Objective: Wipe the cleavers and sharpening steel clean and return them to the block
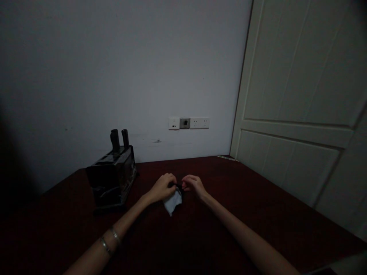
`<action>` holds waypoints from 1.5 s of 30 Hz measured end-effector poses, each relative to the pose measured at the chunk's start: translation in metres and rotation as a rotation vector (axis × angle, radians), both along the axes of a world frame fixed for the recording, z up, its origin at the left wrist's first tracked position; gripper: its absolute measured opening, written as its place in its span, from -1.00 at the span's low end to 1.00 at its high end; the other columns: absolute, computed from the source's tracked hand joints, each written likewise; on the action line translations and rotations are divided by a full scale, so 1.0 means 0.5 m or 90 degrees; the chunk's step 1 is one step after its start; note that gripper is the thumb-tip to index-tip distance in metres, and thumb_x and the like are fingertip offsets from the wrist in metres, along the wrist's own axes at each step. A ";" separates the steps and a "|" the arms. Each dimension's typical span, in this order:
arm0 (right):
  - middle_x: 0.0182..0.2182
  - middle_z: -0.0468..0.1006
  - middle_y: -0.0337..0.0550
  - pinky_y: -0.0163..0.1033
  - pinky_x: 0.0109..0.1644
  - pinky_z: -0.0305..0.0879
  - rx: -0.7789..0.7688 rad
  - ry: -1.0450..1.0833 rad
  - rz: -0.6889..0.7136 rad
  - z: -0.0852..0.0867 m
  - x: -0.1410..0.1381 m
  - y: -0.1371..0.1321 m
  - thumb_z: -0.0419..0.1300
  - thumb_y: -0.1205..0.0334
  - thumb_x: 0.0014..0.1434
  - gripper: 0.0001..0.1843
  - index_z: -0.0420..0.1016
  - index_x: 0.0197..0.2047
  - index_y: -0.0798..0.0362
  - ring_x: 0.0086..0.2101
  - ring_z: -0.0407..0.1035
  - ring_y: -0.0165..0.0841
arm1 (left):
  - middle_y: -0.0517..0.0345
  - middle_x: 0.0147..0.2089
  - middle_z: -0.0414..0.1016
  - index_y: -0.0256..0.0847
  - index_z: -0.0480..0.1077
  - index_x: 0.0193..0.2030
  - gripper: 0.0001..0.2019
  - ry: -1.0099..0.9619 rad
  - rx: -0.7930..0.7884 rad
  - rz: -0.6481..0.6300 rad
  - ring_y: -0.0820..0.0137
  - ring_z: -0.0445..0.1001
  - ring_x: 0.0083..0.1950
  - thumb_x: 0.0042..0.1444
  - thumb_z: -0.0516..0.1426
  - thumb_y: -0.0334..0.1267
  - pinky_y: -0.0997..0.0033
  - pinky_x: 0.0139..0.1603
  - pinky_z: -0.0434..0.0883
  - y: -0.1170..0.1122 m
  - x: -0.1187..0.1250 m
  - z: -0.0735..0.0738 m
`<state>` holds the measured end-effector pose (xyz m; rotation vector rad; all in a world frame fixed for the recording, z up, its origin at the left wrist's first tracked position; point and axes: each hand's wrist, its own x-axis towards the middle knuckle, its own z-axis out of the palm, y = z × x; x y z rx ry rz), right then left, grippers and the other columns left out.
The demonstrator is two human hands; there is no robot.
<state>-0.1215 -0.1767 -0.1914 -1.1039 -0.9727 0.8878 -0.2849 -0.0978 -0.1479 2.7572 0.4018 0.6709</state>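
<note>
My left hand [163, 187] is closed, with a pale cloth [172, 201] hanging below its fingers over the table. A small black object [179, 187] spans the gap between my two hands; its kind is too dark to make out. My right hand [193, 184] has its fingers curled and pinched at the right end of that black object. Whether the cloth is wrapped round part of the object is hidden by my left fingers.
On the left of the dark red table [218, 225] stands a black knife block [110, 179] with two black handles [115, 140] sticking up. Wall sockets [199, 123] are behind, a white panelled door [289, 103] is at right, and a thin flat strip [228, 157] lies at the back corner.
</note>
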 end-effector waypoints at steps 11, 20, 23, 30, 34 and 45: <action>-0.20 0.48 -0.04 -0.16 -0.17 0.32 -0.037 -0.147 0.014 0.010 -0.078 -0.098 0.35 0.05 -0.19 -0.35 0.28 -0.03 0.10 -0.24 0.41 -0.27 | 0.17 -0.33 0.43 -0.22 0.36 -0.31 -0.86 -0.276 -0.192 0.058 0.40 0.40 -0.25 0.06 0.02 -0.26 0.44 -0.20 0.30 -0.030 0.019 0.033; -0.17 0.53 -0.06 -0.17 -0.12 0.31 -0.023 -0.209 -0.042 -0.007 -0.097 -0.140 0.30 0.25 -0.17 -0.49 0.40 -0.08 0.16 -0.16 0.40 -0.19 | 0.14 -0.30 0.48 -0.23 0.39 -0.32 -0.85 -0.285 -0.283 0.035 0.35 0.43 -0.22 -0.05 0.14 -0.25 0.38 -0.17 0.33 -0.063 0.070 0.053; -0.48 0.55 -0.13 -0.23 -0.40 0.30 -0.080 -0.264 -0.081 -0.014 -0.033 -0.151 0.27 0.23 -0.18 -0.76 0.50 -0.41 0.20 -0.41 0.41 -0.22 | 0.11 -0.33 0.49 -0.27 0.38 -0.34 -0.82 -0.266 -0.360 0.022 0.35 0.45 -0.26 -0.09 0.18 -0.24 0.40 -0.22 0.35 -0.051 0.089 0.062; -0.51 0.53 -0.12 -0.23 -0.41 0.27 -0.044 -0.325 -0.259 0.050 0.221 -0.212 0.21 0.11 -0.12 -0.73 0.50 -0.43 0.18 -0.45 0.38 -0.24 | 0.07 -0.32 0.50 -0.31 0.36 -0.26 -0.86 -0.205 -0.376 -0.038 0.38 0.47 -0.28 0.02 0.07 -0.35 0.43 -0.25 0.37 -0.029 0.220 0.076; -0.22 0.54 -0.09 -0.13 -0.02 0.22 0.021 -0.440 -0.348 0.088 0.309 -0.281 0.16 0.25 -0.11 -0.69 0.52 -0.23 0.09 -0.14 0.36 -0.18 | 0.05 -0.13 0.48 -0.28 0.33 -0.12 -0.75 -0.139 -0.251 -0.135 0.41 0.43 -0.08 0.07 -0.04 -0.46 0.42 -0.03 0.32 -0.045 0.298 0.059; 0.08 0.38 -0.14 -0.04 0.19 0.12 -0.184 -0.861 -0.089 -0.028 0.270 -0.442 0.05 0.04 0.15 -0.59 0.39 0.06 -0.14 0.10 0.21 -0.19 | -0.11 0.20 0.23 -0.34 0.27 0.06 -0.62 0.113 -0.066 -0.185 0.27 0.17 0.22 0.07 -0.07 -0.42 0.19 0.22 0.11 -0.074 0.356 -0.070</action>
